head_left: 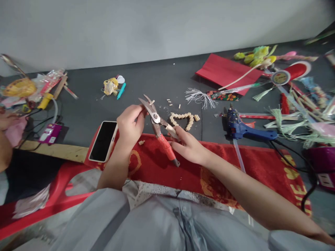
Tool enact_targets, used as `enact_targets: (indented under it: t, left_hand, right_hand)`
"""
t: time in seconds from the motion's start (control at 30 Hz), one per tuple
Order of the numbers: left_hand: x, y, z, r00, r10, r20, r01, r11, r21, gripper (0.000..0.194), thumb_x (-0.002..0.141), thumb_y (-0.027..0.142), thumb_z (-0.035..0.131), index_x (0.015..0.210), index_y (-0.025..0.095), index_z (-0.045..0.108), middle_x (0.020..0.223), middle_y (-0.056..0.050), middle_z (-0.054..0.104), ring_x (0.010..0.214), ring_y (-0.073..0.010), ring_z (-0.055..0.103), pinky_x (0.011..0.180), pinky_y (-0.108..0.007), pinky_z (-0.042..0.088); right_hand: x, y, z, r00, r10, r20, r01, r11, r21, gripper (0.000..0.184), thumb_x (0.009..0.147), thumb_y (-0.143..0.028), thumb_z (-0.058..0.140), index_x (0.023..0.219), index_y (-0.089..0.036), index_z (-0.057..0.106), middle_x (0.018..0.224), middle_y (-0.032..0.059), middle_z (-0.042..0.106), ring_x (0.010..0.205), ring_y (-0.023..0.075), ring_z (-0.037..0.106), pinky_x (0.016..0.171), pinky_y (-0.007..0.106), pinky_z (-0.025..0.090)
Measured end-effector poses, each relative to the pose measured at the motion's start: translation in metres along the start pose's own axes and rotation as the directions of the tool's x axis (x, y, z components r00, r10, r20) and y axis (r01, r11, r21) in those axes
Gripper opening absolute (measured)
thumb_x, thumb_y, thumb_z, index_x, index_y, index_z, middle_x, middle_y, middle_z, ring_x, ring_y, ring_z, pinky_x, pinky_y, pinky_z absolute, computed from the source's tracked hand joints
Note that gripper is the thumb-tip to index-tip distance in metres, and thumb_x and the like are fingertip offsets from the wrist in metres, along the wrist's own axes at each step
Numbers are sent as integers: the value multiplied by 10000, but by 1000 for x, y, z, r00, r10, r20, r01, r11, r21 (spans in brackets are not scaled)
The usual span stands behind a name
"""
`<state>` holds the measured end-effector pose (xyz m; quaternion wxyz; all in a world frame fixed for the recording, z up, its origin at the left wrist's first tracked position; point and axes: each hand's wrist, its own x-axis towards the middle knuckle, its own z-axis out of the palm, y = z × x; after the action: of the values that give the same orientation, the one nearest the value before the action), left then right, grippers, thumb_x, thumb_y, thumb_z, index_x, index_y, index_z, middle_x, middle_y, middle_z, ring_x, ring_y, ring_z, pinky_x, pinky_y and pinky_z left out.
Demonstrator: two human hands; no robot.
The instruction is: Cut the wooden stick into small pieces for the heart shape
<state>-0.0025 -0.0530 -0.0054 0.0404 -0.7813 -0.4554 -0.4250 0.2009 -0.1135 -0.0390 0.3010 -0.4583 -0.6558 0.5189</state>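
Observation:
My right hand (190, 146) grips the handles of red-handled shears (158, 123), whose blades stand apart and point up-left. My left hand (130, 123) pinches a small wooden stick piece (151, 102) held between the blade tips. A cut wooden bit (141, 142) lies on the red mat (235, 164) just below the left hand. Behind the shears, a heart shape made of small wooden pieces (182, 119) lies on the dark floor, with several loose bits (170, 102) near it.
A phone (103, 141) lies face up left of my left hand. A blue glue gun (242, 127) rests on the right, its cord trailing right. Red paper (226, 72), tassels and craft clutter fill the far right. Another person's hand (7, 120) shows at the left edge beside a wooden plank (56, 151).

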Motion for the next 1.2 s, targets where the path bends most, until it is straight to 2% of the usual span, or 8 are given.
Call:
enact_targets:
  t: [0.13,0.33,0.57,0.7,0.8,0.9,1.03,1.2]
  left_hand:
    - [1,1,-2,998,-45,40,46,999,-6,251,932,269,489,751,202,651,675,-14,652,678,-128,607,700,-250,485]
    - [2,0,-3,998,-54,42,56,998,-39,224,928,265,505,782,205,664,678,-8,648,670,-126,599,698,-259,485]
    - [2,0,-3,998,-45,39,48,996,-77,182,909,213,524,793,203,665,714,-5,671,692,-122,620,707,-254,493]
    - [3,1,-4,998,-50,43,51,998,-37,192,906,222,522,786,204,671,735,-14,687,706,-128,628,708,-258,494]
    - [3,1,-4,997,-50,53,51,999,-18,213,915,241,515,787,203,681,729,-19,691,704,-128,631,707,-257,495]
    - [3,1,-4,998,-25,54,26,1000,-14,225,921,242,508,793,200,688,727,-21,694,703,-125,634,707,-252,495]
    - [3,0,-4,999,11,36,-11,1000,-1,224,927,237,508,801,184,685,710,-14,683,687,-111,622,689,-231,481]
    - [3,-1,-2,999,47,4,-47,999,-7,214,927,223,517,795,181,680,701,-10,676,675,-105,614,678,-223,474]
  right_hand:
    - [1,1,-1,1000,-1,10,0,998,64,210,764,-366,449,773,-254,272,730,-34,458,652,135,431,615,290,369]
    - [2,1,-2,999,-2,41,-4,992,129,213,772,-385,464,792,-247,303,752,-31,449,682,131,427,647,295,382]
    - [1,1,-3,998,27,49,-32,994,109,197,783,-384,463,804,-240,332,751,-32,467,682,131,436,659,307,388]
    - [3,3,-2,999,20,42,-26,990,139,205,808,-397,474,795,-237,346,782,-20,502,719,140,458,695,313,399]
    - [3,3,0,998,66,12,-67,988,140,255,865,-451,434,761,-233,353,778,-14,497,755,151,470,728,323,401]
    - [3,3,1,996,85,12,-86,983,164,386,897,-584,388,742,-233,347,737,-26,433,724,145,435,695,309,386]
    - [3,1,-2,995,81,51,-89,980,179,539,790,-756,468,753,-225,380,752,-21,416,720,143,418,662,296,363]
    - [4,-2,-4,989,99,109,-114,983,142,640,623,-785,629,810,-220,393,743,-36,403,667,120,392,594,274,301]
